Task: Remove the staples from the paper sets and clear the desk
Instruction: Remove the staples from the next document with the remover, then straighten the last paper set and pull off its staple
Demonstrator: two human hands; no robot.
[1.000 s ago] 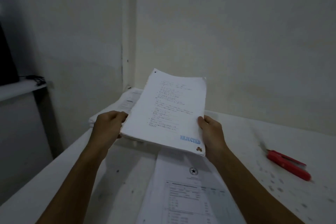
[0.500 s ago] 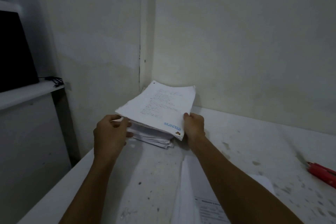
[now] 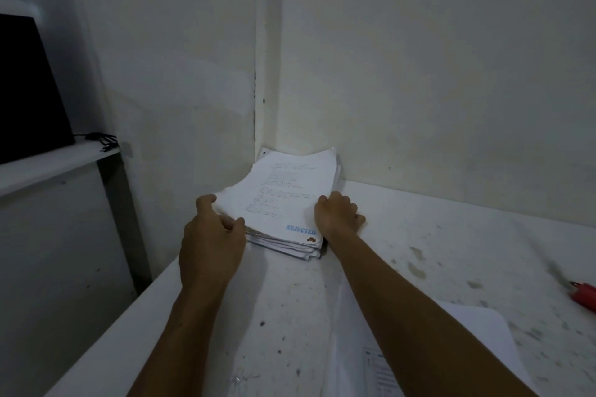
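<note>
Now both hands on paper stack. Left hand (image 3: 211, 235) at stack's left near edge, fingers curled around the edge of the top sheets, thumb pressed on the side of the pile. Right hand (image 3: 338, 214) on the right edge, fingers curled down against the side, gripping the pile. Paper stack (image 3: 283, 200) lying flat on white desk (image 3: 435, 235), pushed into the far corner where two walls meet, far edge touching or nearly touching the wall. Top sheet printed with faint text lines, blue "REJECTED" stamp (image 3: 300, 230) at its near right corner, small brown mark just below. Lower sheets fanned out unevenly at the near edge. More printed paper (image 3: 477, 332) lying near the bottom, partly hidden under the right forearm. Red tool (image 3: 585, 295) at far right edge of desk, cut off by frame, well apart from stack. Dark box (image 3: 29, 87) on shelf at left, black cable (image 3: 100, 138) beside it.
</note>
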